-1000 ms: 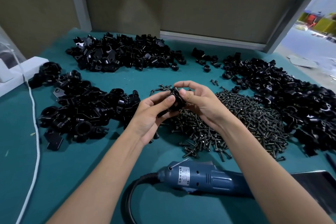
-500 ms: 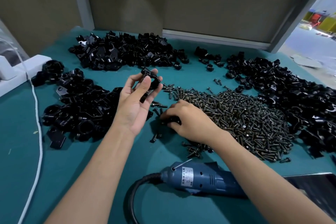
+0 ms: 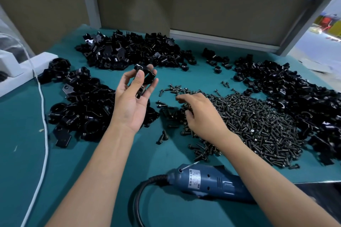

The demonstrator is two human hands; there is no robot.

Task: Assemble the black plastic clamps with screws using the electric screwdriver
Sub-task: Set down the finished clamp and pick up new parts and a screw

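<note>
The green desk (image 3: 22,153) carries heaps of black clamp parts (image 3: 129,51), a screw pile (image 3: 258,125) and the blue electric screwdriver (image 3: 212,183) at its near edge. The left hand (image 3: 131,105) holds one clamp (image 3: 145,73) in its grip, raised above the desk. The right hand (image 3: 203,116) digs into the pile; I cannot tell whether its grip holds anything.

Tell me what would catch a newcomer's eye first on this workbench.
The big heap of dark screws right of centre stands out, with the right hand reaching into its left edge. Beside it, the raised left hand holds a black clamp at its fingertips. The blue electric screwdriver lies untouched nearest the viewer.
</note>
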